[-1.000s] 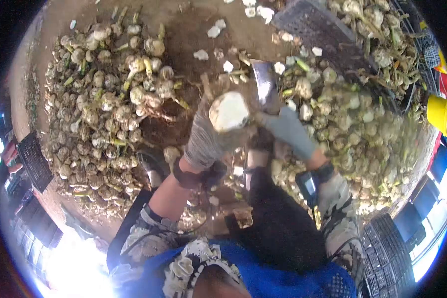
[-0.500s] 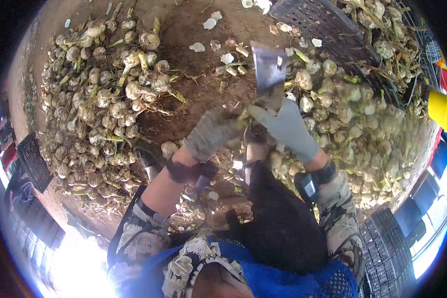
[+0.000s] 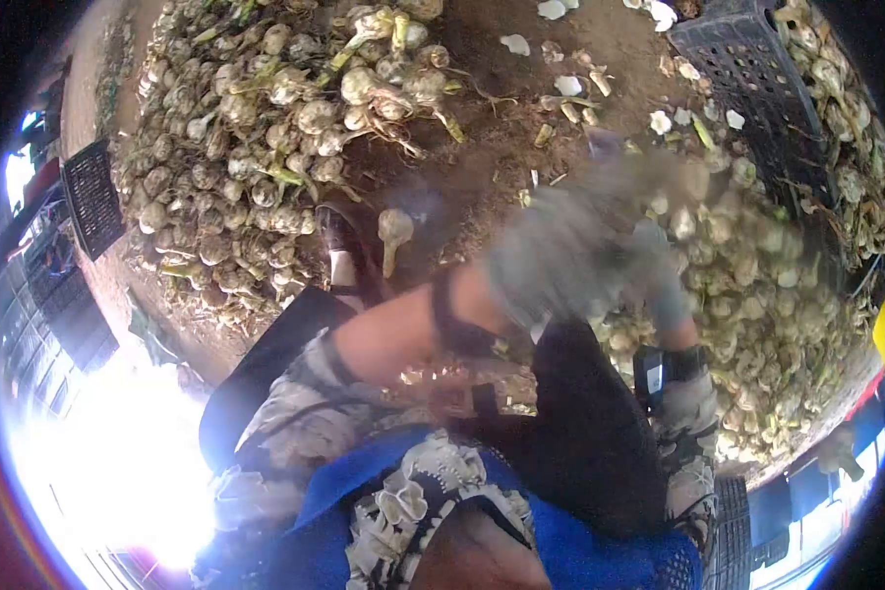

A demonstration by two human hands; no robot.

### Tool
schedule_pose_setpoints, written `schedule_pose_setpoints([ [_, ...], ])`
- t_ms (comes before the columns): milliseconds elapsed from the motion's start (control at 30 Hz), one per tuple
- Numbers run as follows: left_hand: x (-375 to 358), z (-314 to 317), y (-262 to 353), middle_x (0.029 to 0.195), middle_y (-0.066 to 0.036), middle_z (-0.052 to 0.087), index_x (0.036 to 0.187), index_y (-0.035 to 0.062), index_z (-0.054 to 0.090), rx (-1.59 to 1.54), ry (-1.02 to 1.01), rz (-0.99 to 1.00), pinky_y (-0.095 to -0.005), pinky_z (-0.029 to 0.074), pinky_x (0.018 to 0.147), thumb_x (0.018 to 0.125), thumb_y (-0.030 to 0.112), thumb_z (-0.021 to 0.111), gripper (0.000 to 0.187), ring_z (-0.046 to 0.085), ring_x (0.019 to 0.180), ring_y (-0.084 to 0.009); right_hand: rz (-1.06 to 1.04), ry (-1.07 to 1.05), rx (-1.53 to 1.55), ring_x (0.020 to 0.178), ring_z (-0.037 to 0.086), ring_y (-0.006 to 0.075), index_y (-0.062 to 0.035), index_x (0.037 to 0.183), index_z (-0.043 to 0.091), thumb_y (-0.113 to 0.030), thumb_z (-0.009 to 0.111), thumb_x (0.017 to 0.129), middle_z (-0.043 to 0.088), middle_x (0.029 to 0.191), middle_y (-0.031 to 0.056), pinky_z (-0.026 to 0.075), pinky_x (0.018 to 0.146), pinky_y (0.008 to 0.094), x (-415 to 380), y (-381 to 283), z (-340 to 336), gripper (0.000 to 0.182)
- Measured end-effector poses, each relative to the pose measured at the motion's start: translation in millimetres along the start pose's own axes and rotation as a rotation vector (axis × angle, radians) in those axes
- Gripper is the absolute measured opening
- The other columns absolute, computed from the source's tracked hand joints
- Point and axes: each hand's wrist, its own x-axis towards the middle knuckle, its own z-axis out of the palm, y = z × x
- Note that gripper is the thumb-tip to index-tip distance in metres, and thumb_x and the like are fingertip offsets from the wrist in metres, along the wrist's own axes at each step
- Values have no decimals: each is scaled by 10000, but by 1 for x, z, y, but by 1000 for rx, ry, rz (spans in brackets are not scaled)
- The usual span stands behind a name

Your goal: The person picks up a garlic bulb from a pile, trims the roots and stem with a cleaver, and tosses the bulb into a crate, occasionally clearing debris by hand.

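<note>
A: Head view, ground first. Entry?

B: Bare dirt floor (image 3: pixel 482 59), littered with white skin scraps (image 3: pixel 514 44). One large heap of garlic bulbs (image 3: pixel 246 147) at upper left, a second heap (image 3: pixel 757 295) at right. Black slatted crate (image 3: pixel 747 69) at top right, another dark crate (image 3: pixel 93 192) at left edge.

A: Hands?

B: Both gloved, both smeared by motion. Left hand (image 3: pixel 546 261) sits close beside the right hand (image 3: pixel 659 280), low against the right heap. How far either is closed, or on what, I cannot tell.

A: Loose items nearby?

B: A single bulb with stalk (image 3: pixel 395 231) lies alone on the dirt, just beside a dark shoe (image 3: pixel 339 251), left of the hands.

A: Handling note?

B: Judged light and firm, with a papery skin that sheds easily; dusty, not slippery. Best taken around the round body, stalk left free.
</note>
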Motion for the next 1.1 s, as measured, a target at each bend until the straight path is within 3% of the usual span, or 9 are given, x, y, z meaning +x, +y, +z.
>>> schedule_pose_setpoints([
  [100,-72,-53,-65,1121,-144,574,1247,116,454,945,-183,-247,-370,512,733,777,390,622,569,614,901,-257,163,28,50,739,610,342,-45,906,623,-265,591,806,629,841,179,487,675,381,-5,-30,-14,244],
  [167,-76,-82,-57,1139,-170,558,1221,85,475,996,-655,-1048,-372,512,729,807,331,579,493,608,930,-285,70,88,58,755,606,352,-41,905,625,-282,624,786,621,852,196,487,675,389,-3,-16,-2,269],
  [233,-125,-95,-103,1099,-194,576,1259,49,407,1082,-812,-1184,-382,508,727,808,253,558,518,599,956,-306,-23,48,-25,773,603,358,-29,900,625,-297,635,779,620,859,203,485,692,395,2,14,11,294],
  [333,-169,-106,-144,1042,-190,604,1296,22,342,1043,-927,-1136,-372,492,771,790,212,561,583,584,995,-305,22,148,-21,766,604,334,-59,896,630,-277,634,780,615,843,176,487,677,405,3,-7,13,247],
  [367,-175,-108,-143,1056,-198,595,1132,15,508,1051,-846,-950,-367,510,729,821,223,522,375,614,916,-293,45,126,0,762,604,326,-66,900,631,-275,636,780,613,834,166,488,665,402,4,-7,15,241],
  [533,-131,-80,-116,1099,-127,572,1216,22,432,-222,-128,-891,-354,468,835,776,133,617,490,571,981,-228,-374,279,-336,717,621,276,-12,1002,604,-277,637,784,622,794,160,489,637,360,-9,-30,12,344],
  [633,-93,-51,-98,1126,-79,558,1274,16,374,-749,32,-742,-351,436,915,740,56,688,621,543,1026,-188,-414,348,-222,696,574,325,-44,845,581,-215,576,816,561,721,142,472,603,391,-5,-39,11,174],
  [867,-49,-28,-84,1030,-49,604,1099,25,534,-393,-88,-420,-325,478,856,770,234,681,417,574,930,-171,-419,331,-445,699,576,313,-72,878,502,-191,571,748,536,796,131,453,567,402,-14,-57,-10,189],
  [1100,-60,-22,-94,1070,-78,598,1102,1,531,-491,-198,-410,-305,469,881,863,149,558,283,559,997,-172,-362,300,-530,692,567,307,-63,873,518,-180,603,704,532,802,123,460,572,389,-18,-78,-18,222],
])
